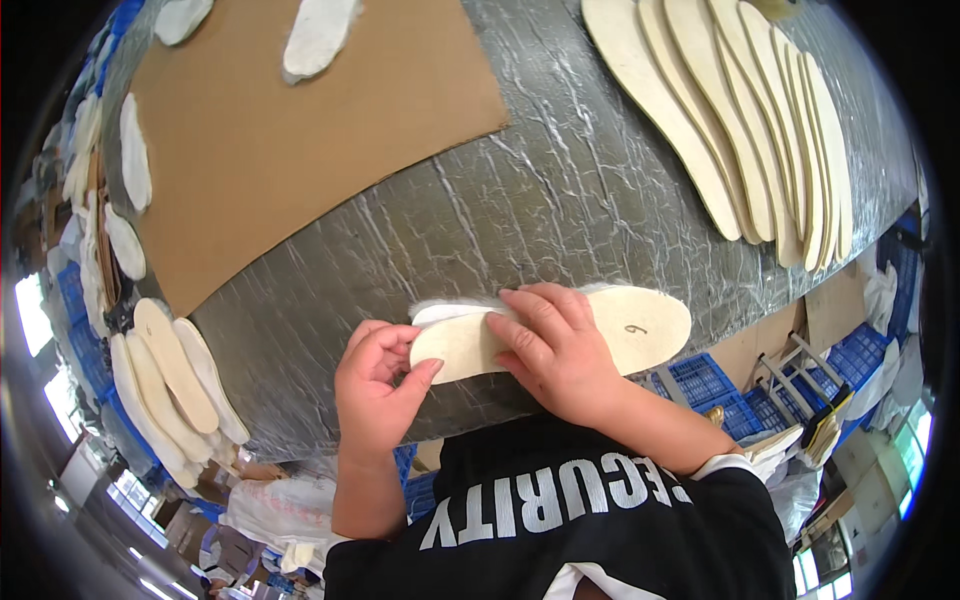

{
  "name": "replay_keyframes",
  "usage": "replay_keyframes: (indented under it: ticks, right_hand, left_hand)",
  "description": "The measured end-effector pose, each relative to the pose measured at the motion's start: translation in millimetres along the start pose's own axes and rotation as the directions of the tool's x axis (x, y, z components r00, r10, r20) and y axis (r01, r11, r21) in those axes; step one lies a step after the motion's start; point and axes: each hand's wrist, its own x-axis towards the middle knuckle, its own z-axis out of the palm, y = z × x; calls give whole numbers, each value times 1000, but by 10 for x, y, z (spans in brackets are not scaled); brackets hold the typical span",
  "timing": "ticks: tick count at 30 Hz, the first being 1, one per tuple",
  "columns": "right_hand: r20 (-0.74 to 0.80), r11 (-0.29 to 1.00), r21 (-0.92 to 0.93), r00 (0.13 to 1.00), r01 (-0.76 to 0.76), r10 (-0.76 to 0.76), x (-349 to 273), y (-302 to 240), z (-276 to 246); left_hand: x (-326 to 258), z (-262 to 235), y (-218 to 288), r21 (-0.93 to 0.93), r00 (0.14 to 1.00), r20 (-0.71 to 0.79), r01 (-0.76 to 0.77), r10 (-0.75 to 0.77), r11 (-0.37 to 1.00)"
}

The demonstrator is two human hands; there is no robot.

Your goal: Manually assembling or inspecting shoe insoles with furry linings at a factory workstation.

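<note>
A cream insole (640,325) lies flat on the silver foil-covered table (560,190), near its front edge, with a white fleecy layer (445,310) showing under its left end. My left hand (378,385) pinches the insole's left tip between thumb and fingers. My right hand (550,345) presses down on the middle of the insole with spread fingers.
A fanned row of cream insoles (740,110) lies at the far right of the table. A brown cardboard sheet (290,130) covers the far left, with white fleecy insoles (318,35) on it. More insoles (175,375) are stacked at the left edge. Blue crates (715,385) stand below the table.
</note>
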Motion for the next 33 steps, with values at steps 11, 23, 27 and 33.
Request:
replay_keyframes:
  ticks: [11, 23, 27, 33]
  right_hand:
    - [-11, 979, 201, 1000, -15, 17, 305, -83, 102]
    - [63, 985, 148, 995, -90, 81, 359, -117, 45]
    - [45, 982, 132, 991, -134, 129, 372, -127, 68]
    - [18, 981, 126, 989, -147, 146, 367, -124, 79]
  left_hand:
    - [25, -152, -227, 79, 977, -203, -50, 65, 996]
    - [97, -120, -391, 107, 989, 127, 65, -78, 992]
    - [91, -139, -350, 38, 986, 165, 1, -7, 999]
    - [74, -119, -264, 25, 981, 186, -55, 49, 998]
